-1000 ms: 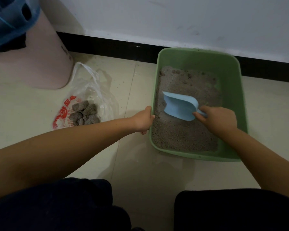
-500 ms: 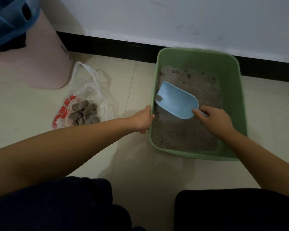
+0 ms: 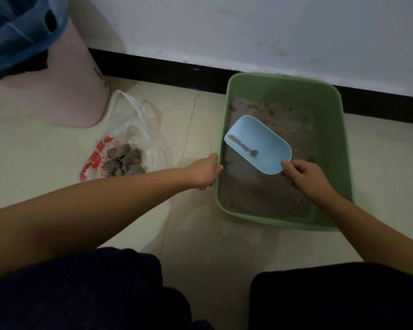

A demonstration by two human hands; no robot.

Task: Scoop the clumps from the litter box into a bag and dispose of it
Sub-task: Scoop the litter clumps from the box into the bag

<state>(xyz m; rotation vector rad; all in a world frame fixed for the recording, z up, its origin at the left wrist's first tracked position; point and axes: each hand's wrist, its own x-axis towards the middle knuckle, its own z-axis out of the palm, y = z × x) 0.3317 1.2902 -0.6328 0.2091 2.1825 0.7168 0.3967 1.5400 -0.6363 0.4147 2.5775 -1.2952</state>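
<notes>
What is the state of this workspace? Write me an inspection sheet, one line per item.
Surface: beige tiled floor, specks of grit near the bag.
Job's things: green litter box holding grey litter; blue scoop raised over the litter, a thin line of grains and one small clump inside; clear plastic bag with red print lying open on the floor left of the box, grey clumps in it.
Clutter: pink bin with a blue liner, behind the bag.
Grippers: left hand grips the box's left rim; right hand holds the scoop's handle.
Cables: nothing seen.
Surroundings: white wall with black skirting; the person's dark-clothed knees at the bottom.
</notes>
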